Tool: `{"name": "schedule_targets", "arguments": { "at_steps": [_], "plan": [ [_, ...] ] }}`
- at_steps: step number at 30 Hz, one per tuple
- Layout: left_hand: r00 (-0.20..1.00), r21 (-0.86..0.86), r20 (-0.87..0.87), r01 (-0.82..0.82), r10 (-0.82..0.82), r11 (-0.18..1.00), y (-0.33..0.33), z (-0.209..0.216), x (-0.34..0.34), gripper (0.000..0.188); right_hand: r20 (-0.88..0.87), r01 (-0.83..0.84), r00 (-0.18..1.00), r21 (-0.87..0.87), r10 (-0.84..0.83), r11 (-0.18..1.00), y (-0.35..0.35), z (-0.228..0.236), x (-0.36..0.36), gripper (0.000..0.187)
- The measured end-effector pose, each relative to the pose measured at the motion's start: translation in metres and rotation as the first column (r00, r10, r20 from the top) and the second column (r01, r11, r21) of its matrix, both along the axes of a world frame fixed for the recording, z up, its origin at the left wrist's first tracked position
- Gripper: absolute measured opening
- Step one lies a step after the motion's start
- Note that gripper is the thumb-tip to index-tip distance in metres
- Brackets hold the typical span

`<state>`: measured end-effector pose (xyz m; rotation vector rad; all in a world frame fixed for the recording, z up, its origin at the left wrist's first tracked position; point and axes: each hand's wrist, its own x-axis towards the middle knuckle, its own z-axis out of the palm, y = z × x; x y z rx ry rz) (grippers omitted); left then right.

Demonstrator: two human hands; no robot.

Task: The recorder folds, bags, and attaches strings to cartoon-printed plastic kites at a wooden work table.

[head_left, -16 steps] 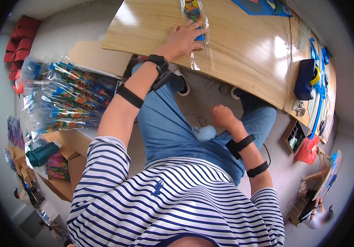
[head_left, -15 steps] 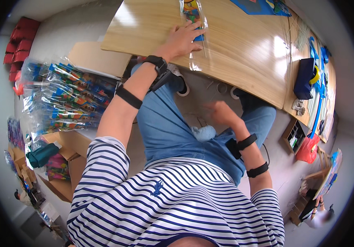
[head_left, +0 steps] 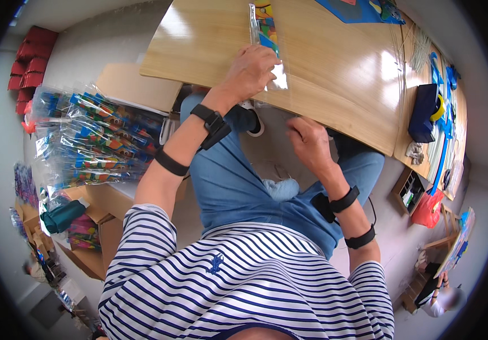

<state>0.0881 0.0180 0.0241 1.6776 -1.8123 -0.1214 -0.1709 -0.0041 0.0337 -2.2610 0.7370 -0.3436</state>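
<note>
A clear plastic sleeve [head_left: 266, 41] with a folded, colourful printed sheet inside lies near the table's front edge. My left hand [head_left: 249, 72] is on its lower part, fingers curled together at the film; exactly how they grip it is partly hidden. The sleeve's bare clear end, shining with glare, reaches toward the table edge. My right hand [head_left: 312, 144] is closed, held above my lap just off the table edge. Whatever its fingers may hold, I cannot make out.
The wooden table [head_left: 334, 73] stretches ahead, with a blue printed piece [head_left: 357, 11] on its far side. At right stands a dark blue tape dispenser [head_left: 423, 113]. Filled plastic sleeves [head_left: 93, 136] are piled at left, above an open carton [head_left: 108, 238].
My left hand has gone from spread over the sleeve to curled lower on it, nearer the table edge. My right hand has risen toward the edge, its fingers drawn in.
</note>
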Motion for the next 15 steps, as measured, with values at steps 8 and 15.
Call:
{"name": "schedule_targets", "arguments": {
  "at_steps": [8, 15],
  "plan": [
    [0.988, -0.018, -0.086, -0.129, 0.127, 0.991, 0.047, 0.011, -0.011, 0.037, 0.151, -0.256, 0.942, -0.248, 0.298, 0.934, -0.058, 0.031, 0.070, 0.073],
    [0.990, 0.072, 0.113, -0.093, 0.085, 0.993, 0.082, 0.003, -0.033, 0.042, 0.000, -0.357, 0.924, -0.353, 0.382, 0.865, -0.067, 0.003, 0.052, 0.078]
  ]
}}
